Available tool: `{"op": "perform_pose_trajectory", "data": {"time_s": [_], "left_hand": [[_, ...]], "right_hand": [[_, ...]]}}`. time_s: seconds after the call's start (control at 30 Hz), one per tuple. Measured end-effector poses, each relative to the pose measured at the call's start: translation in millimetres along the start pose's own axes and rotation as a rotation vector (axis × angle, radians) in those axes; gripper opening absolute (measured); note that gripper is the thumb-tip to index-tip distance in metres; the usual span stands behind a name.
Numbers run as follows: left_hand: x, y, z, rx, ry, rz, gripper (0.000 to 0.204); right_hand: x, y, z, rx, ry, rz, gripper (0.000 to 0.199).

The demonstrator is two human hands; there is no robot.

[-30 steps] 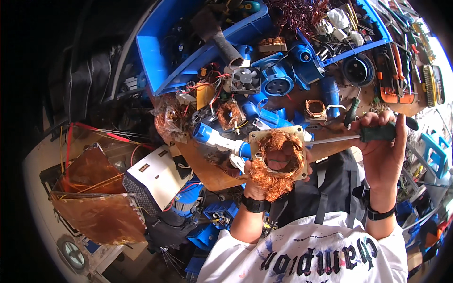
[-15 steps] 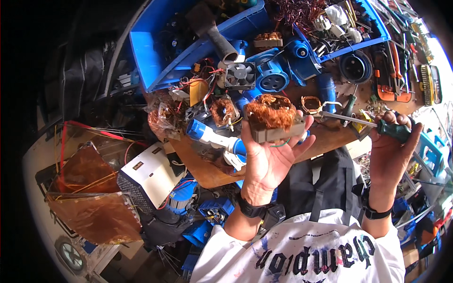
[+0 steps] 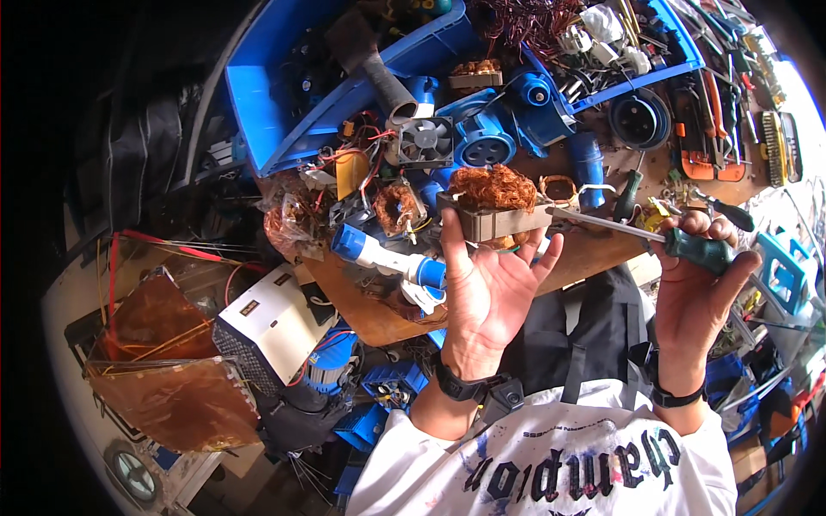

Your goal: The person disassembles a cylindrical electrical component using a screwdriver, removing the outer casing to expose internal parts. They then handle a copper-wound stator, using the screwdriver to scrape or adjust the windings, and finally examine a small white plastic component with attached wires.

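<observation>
Both hands are raised over the cluttered workbench. Left hand [image 3: 486, 288] is spread open, palm up, fingers apart, and it props a motor stator [image 3: 495, 206] on the fingertips rather than gripping it; the piece sits at about twelve o'clock from the palm. Right hand [image 3: 699, 284] is closed round the green handle of a screwdriver [image 3: 641, 234], whose shaft points toward nine o'clock, its tip reaching the stator's right edge; whether it touches I cannot tell.

That stator looks like a squarish grey metal block with a tangle of loose copper wire [image 3: 492, 187] bulging from the top. It probably weighs a good deal for its size and is stiff in the body, while the winding is likely springy, prickly and easily snagged. Balanced on fingertips it could tip. The flat metal sides seem the safest places to take hold, not the wire.

Further out, at ten o'clock from the left hand, lies a blue and white plug [image 3: 383, 255]. At about eleven o'clock sits a small fan [image 3: 426, 140], beside a blue socket [image 3: 483, 144]. Farthest, a blue bin [image 3: 284, 77] crosses the top.
</observation>
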State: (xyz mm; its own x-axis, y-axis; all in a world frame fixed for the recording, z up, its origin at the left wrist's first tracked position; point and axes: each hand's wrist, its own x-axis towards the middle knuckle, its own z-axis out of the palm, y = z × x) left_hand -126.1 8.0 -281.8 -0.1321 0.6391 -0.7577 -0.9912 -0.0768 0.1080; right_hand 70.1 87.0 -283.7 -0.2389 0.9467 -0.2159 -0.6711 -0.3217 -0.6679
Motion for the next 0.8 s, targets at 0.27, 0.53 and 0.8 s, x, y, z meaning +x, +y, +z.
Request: {"op": "perform_pose_trajectory", "data": {"time_s": [0.27,0.53,0.8], "left_hand": [[5,0,1,0.048,-0.063,-0.003,0.058],[7,-1,5,0.172,0.008,0.047,0.054],[4,1,-1,0.562,-0.014,0.405,0.045]], "right_hand": [[-4,1,2,-0.118,-0.023,-0.033,0.051],[-3,-1,0,-0.138,-0.014,-0.059,0.05],[-4,-5,2,-0.22,-0.006,-0.137,0.048]]}}
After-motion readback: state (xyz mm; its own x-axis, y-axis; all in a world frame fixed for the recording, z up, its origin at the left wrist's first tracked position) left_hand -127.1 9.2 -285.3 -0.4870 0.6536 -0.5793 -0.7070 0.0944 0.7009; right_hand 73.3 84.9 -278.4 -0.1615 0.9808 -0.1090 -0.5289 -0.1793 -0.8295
